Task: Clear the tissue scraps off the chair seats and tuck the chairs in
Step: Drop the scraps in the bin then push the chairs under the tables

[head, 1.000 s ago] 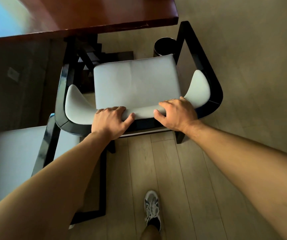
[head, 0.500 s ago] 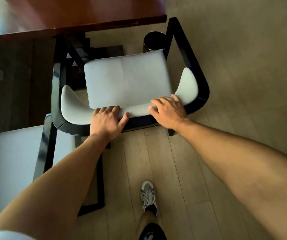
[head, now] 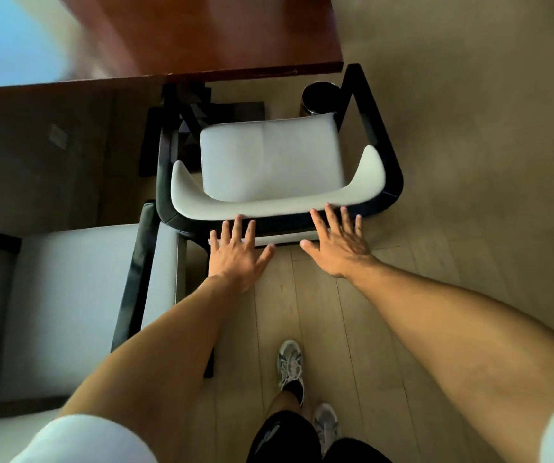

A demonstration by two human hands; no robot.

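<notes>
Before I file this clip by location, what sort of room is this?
Probably a dining or meeting room: a polished red-brown wooden table, a padded black-framed armchair drawn up to it, a second like chair beside it, and a small dark bin on the floor.

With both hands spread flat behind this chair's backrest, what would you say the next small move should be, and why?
Probably press both palms forward to slide the chair further under the table. The left hand and right hand are open at the backrest, the seat shows no tissue scraps, and most of it still sits outside the table edge.
</notes>
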